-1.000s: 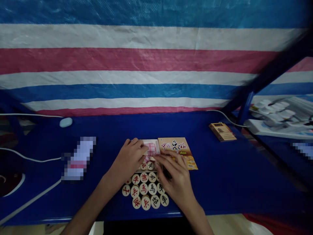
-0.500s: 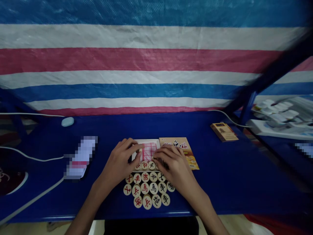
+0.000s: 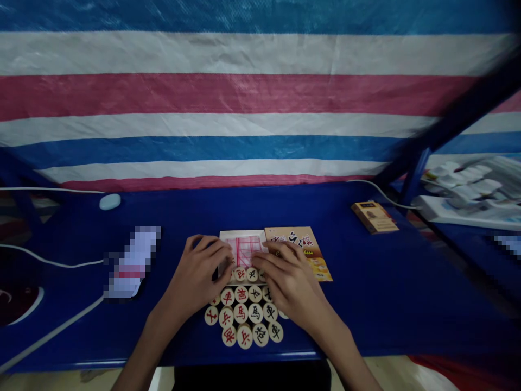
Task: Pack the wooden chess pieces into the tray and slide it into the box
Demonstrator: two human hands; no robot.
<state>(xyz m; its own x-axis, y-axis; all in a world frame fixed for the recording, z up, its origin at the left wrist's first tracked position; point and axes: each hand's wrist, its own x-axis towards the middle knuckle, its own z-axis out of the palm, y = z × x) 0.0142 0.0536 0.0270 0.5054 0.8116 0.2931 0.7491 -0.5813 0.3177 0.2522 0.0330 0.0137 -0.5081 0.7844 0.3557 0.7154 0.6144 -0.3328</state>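
Observation:
A shallow white tray (image 3: 226, 234) on the blue table holds a folded plastic sheet with red grid lines (image 3: 247, 248) and a row of Chinese chess pieces (image 3: 252, 274) along its near side. Over the tray's left end, my left hand (image 3: 203, 266) has its fingers curled and thumb tip close to the index finger. My right hand (image 3: 288, 271) arches over the right end, fingertips bent down by the row. Whatever either hand grips is hidden. Nearer me lie rows of more chess pieces (image 3: 241, 314), marked in red or black, some partly covered by the right hand.
A printed Chinese chess box lid (image 3: 315, 255) touches the tray's right side. A phone (image 3: 132, 263) with cables lies left, a pale blue rounded case (image 3: 110, 202) behind it. Far right are a small cardboard pack (image 3: 374, 217) and a power strip (image 3: 459, 213). Striped sheeting (image 3: 260, 98) hangs behind.
My left fingers have drawn closer to the thumb and back from the grid sheet, showing more of it. My right hand has shifted slightly left and down, baring more of the lid.

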